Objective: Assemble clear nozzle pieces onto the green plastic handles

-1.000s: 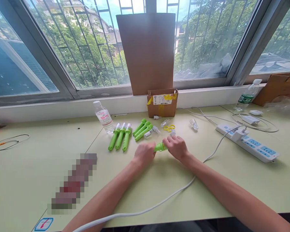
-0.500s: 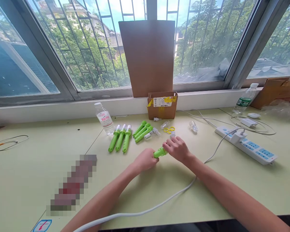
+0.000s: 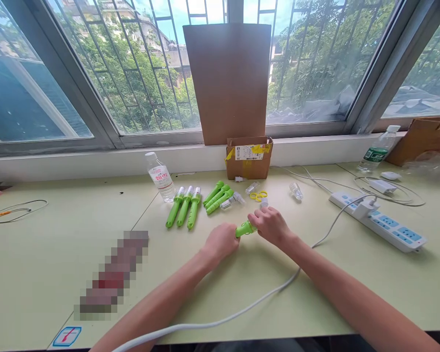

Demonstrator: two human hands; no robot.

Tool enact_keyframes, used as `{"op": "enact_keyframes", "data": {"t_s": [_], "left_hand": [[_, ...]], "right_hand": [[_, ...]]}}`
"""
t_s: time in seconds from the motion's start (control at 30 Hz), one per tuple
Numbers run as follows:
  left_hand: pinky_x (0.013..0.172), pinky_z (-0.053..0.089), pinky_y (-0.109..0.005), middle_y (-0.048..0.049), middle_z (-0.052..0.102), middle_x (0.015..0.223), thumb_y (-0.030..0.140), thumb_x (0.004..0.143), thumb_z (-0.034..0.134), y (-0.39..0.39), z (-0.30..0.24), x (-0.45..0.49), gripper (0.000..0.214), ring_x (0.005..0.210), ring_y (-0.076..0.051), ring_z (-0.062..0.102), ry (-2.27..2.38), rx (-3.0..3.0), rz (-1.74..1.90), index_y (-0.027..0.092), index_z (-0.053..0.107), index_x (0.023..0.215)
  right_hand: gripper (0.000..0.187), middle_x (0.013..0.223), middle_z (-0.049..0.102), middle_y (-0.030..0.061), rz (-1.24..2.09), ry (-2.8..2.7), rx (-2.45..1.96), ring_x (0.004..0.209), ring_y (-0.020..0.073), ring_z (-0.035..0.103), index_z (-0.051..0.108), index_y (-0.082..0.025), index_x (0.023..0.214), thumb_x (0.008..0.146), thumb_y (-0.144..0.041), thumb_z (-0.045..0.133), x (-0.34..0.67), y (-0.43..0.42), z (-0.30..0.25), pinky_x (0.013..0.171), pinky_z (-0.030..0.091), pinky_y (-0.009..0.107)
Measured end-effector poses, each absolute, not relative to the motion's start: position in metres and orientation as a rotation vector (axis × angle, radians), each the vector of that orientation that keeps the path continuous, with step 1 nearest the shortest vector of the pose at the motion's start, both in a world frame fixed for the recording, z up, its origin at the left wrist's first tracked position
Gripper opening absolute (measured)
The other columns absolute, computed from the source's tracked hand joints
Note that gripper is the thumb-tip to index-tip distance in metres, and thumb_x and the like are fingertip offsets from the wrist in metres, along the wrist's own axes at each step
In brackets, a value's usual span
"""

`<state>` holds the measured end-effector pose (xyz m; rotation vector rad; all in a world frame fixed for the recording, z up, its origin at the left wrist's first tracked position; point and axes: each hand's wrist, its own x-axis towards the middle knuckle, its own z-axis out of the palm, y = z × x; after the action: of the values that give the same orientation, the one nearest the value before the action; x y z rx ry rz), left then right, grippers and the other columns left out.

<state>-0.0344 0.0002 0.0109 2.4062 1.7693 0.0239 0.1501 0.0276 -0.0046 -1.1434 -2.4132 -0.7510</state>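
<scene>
My left hand [image 3: 222, 242] is wrapped round one end of a green plastic handle [image 3: 245, 229]. My right hand [image 3: 270, 224] pinches its other end, fingers closed, covering whatever is there. Just beyond those fingertips shows a small clear-and-white piece [image 3: 264, 201]; whether it is attached or lying on the table I cannot tell. To the left, several green handles with clear tops [image 3: 184, 209] lie side by side. Bare green handles [image 3: 218, 196] rest in a bunch nearer the box, beside clear plastic caps [image 3: 232, 201]. Yellow rings [image 3: 258, 196] lie close by.
A small cardboard box [image 3: 249, 164] and a water bottle [image 3: 160, 178] stand at the back. A white power strip [image 3: 383, 226] is on the right, its white cable [image 3: 256, 304] crossing under my right forearm. Another clear cap [image 3: 296, 191] lies apart. A pixelated patch [image 3: 113, 276] covers something left.
The view has shifted slightly. Both hands keep hold of the same green handle, and the handle's angle looks nearly unchanged.
</scene>
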Motion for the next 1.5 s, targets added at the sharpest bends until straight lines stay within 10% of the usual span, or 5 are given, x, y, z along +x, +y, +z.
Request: {"op": "enact_keyframes", "data": {"t_s": [0.3,0.57,1.5], "left_hand": [[0.063,0.041,-0.03,-0.008,0.066,0.085,0.029,0.086,0.046,0.003,0.015,-0.042,0.024,0.076,-0.023,0.065,1.646,2.622,0.228,0.017,0.051,0.106],[0.059,0.039,-0.028,-0.008,0.064,0.091,0.037,0.092,0.04,0.013,0.012,-0.05,0.024,0.076,-0.021,0.063,1.894,2.483,0.5,0.017,0.049,0.101],[0.059,0.048,-0.028,-0.014,0.051,0.103,0.016,0.092,0.029,0.053,0.008,-0.088,0.031,0.08,-0.022,0.064,2.651,2.238,0.397,0.012,0.054,0.109]], "right_hand": [[0.021,0.07,0.059,0.0041,-0.739,-2.229,-1.236,0.069,0.018,0.046,0.061,-0.019,0.077,0.076,-0.001,0.05,0.149,0.038,-0.018,0.061,0.025,0.029],[0.057,0.138,0.04,0.0148,-0.582,-1.96,-1.258,0.128,0.0296,0.034,0.039,-0.019,0.137,0.081,-0.008,0.046,0.155,0.038,-0.013,0.099,0.034,0.044],[0.044,0.135,0.037,0.0156,-0.386,-2.025,-1.273,0.122,0.0293,0.04,0.049,-0.019,0.126,0.082,-0.014,0.049,0.151,0.04,-0.025,0.099,0.036,0.044]]}}
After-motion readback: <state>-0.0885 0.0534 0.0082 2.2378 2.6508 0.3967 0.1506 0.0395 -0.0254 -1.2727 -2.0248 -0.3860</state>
